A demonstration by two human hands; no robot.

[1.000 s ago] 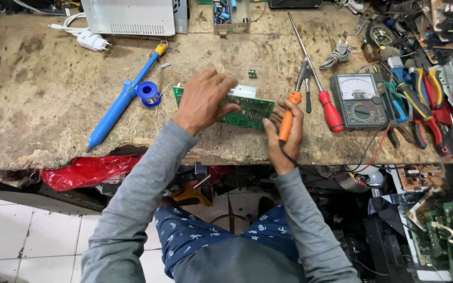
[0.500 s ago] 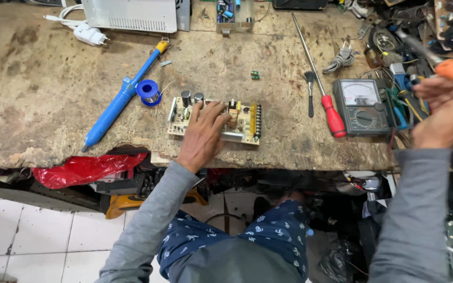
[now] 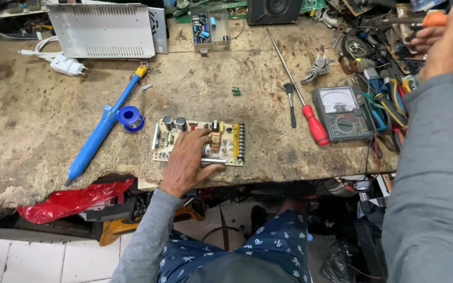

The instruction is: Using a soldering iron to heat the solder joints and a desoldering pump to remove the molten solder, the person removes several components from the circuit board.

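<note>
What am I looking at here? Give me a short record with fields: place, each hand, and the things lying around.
place: worn wooden workbench, seen from above
left hand: flat on a circuit board near the bench's front edge
right hand: raised at the far right, gripping an orange-handled tool
left of board: blue solder spool, long blue desoldering pump
right of board: red-handled screwdriver, analogue multimeter
back of bench: grey metal case

rough wooden bench (image 3: pixel 43 131), glossy plastic pump (image 3: pixel 100 131)
</note>
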